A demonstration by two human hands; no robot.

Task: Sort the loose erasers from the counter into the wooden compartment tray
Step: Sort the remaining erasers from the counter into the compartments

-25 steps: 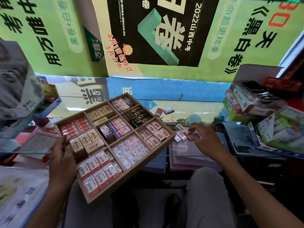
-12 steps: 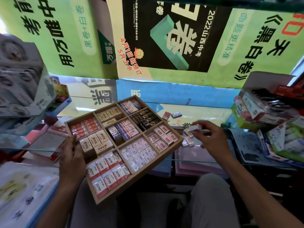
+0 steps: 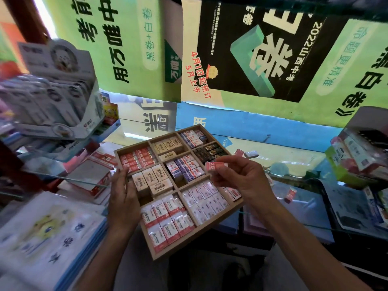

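Note:
The wooden compartment tray (image 3: 212, 227) sits tilted in front of me, its cells packed with red, cream, blue, black and white erasers. My left hand (image 3: 123, 198) grips the tray's left edge, thumb over the rim. Over the tray's right side my right hand (image 3: 241, 179) pinches a red-and-white 2B eraser (image 3: 216, 166) between thumb and fingertips. Loose erasers remain on the glass counter: a red one (image 3: 239, 153) and a grey one (image 3: 251, 153) behind the tray, another red one (image 3: 290, 194) to the right.
Stacked notebooks (image 3: 48, 236) lie at lower left. A display box of packaged goods (image 3: 56, 101) stands at left, and boxes of stationery (image 3: 361, 156) crowd the right. The glass counter edge (image 3: 315, 225) runs under the tray's right corner. Posters cover the back wall.
My right hand lifted an eraser off the counter and carried it left, over the tray. The view moved closer to the tray; my left hand kept its hold.

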